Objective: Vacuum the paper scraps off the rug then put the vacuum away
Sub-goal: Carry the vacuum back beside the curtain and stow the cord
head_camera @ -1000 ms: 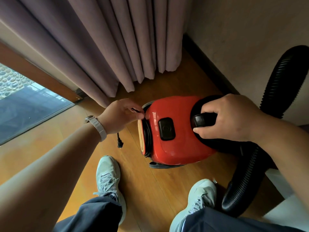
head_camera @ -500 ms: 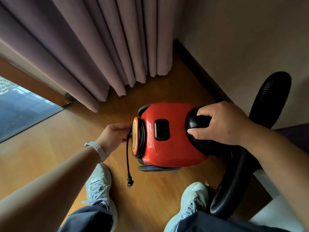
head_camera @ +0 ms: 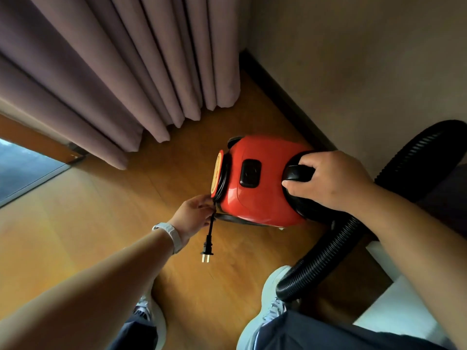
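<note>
The red vacuum (head_camera: 262, 198) lies in the corner of the room, over the wooden floor (head_camera: 113, 198); whether its underside rests on the boards or hangs just clear of them cannot be told. The right hand (head_camera: 333, 181) is closed over the black handle (head_camera: 297, 173) on top of the vacuum, thumb on the near side and fingers wrapped across the far side. A black button (head_camera: 250, 173) sits in the red shell between the handle and the cord reel (head_camera: 217, 173), a yellow-faced disc at the end of the vacuum away from the hose. The left hand (head_camera: 193, 214), with a pale wristband (head_camera: 171, 234) behind it, is at the lower corner of that reel end; its fingers pinch the black cord (head_camera: 210, 226) right where it leaves the vacuum; a short length of cord hangs down from the pinch, ending in the plug (head_camera: 207, 250), whose two prongs point downward. The ribbed black hose (head_camera: 328, 253) leaves the handle end of the vacuum and curves round toward the person's right shoe (head_camera: 273, 291); the left shoe (head_camera: 154, 314) is on the near side of the vacuum, below the left forearm. Beyond the vacuum hangs a mauve curtain (head_camera: 126, 72), its hem just above the floor; the wall (head_camera: 353, 72) and its dark skirting board (head_camera: 285, 99) run close along the vacuum's far side.
</note>
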The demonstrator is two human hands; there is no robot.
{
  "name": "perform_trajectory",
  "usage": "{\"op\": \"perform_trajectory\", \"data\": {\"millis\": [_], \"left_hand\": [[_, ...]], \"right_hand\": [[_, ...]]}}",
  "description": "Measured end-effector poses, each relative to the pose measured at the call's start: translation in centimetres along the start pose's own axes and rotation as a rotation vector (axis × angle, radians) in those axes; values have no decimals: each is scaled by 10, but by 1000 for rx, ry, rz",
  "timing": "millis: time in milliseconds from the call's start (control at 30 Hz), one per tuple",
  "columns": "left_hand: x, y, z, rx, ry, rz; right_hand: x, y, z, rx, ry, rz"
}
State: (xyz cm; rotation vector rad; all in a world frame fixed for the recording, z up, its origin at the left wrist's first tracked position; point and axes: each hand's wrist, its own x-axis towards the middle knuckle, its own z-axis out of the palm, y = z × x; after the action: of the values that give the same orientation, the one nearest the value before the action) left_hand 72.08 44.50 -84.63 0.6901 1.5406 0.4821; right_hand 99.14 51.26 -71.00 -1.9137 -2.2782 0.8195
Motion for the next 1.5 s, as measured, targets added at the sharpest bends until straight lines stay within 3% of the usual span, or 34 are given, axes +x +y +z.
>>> {"op": "perform_trajectory", "data": {"millis": [333,533,1000,1200,1500], "left_hand": [[44,-8,112,-3,-82,-114],[56,-36,136,3,-55,-187],[64,-49,69,66,52,-233],[79,-64,30,120,185,-230],[87,-73,50,87,39,-251]], "right_hand": [[-42,94,30,-153,21,256],[-36,94,48,-295,-56,189],[-7,22,81,-294,-132,-63],[3,-1,106,-265,-244,-170],[13,39,111,-307,-196,-111]]}}
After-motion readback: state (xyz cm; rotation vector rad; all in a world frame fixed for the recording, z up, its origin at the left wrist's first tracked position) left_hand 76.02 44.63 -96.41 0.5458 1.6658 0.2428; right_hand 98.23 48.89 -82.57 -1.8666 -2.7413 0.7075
